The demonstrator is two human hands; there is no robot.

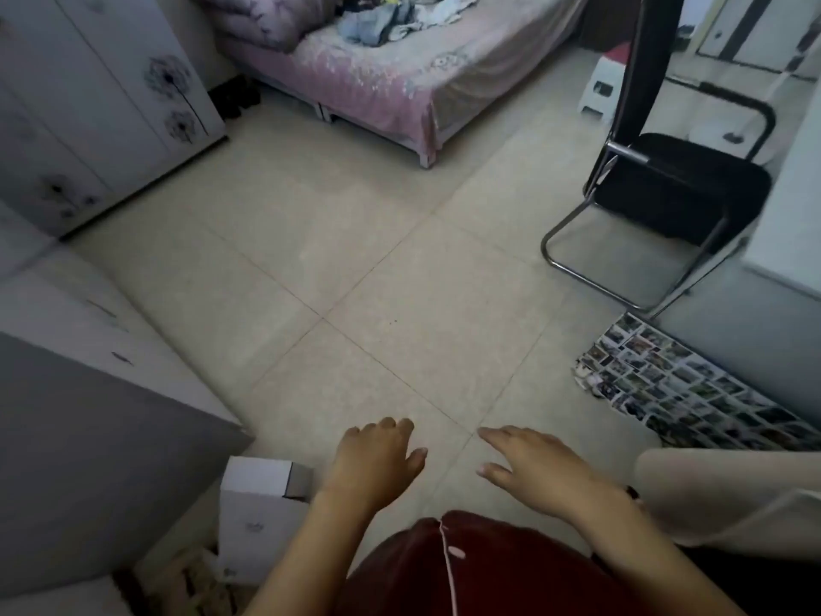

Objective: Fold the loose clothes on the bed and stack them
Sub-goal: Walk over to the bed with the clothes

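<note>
A heap of loose clothes (pixel 402 15), blue, white and dark pieces, lies on the pink-covered bed (pixel 391 82) at the far end of the room. My left hand (pixel 377 460) and my right hand (pixel 533 469) hover palm down over the tiled floor near me, far from the bed. Both hands hold nothing; the left fingers are loosely curled and the right fingers are spread.
A white wardrobe (pixel 89 95) with dandelion prints stands at left. A black folding chair (pixel 666 188) and a white stool (pixel 599 91) are at right. A white box (pixel 262 504) sits by my left arm. A sheet of small photos (pixel 684 384) lies on the floor. A purple pillow (pixel 266 15) rests on the bed.
</note>
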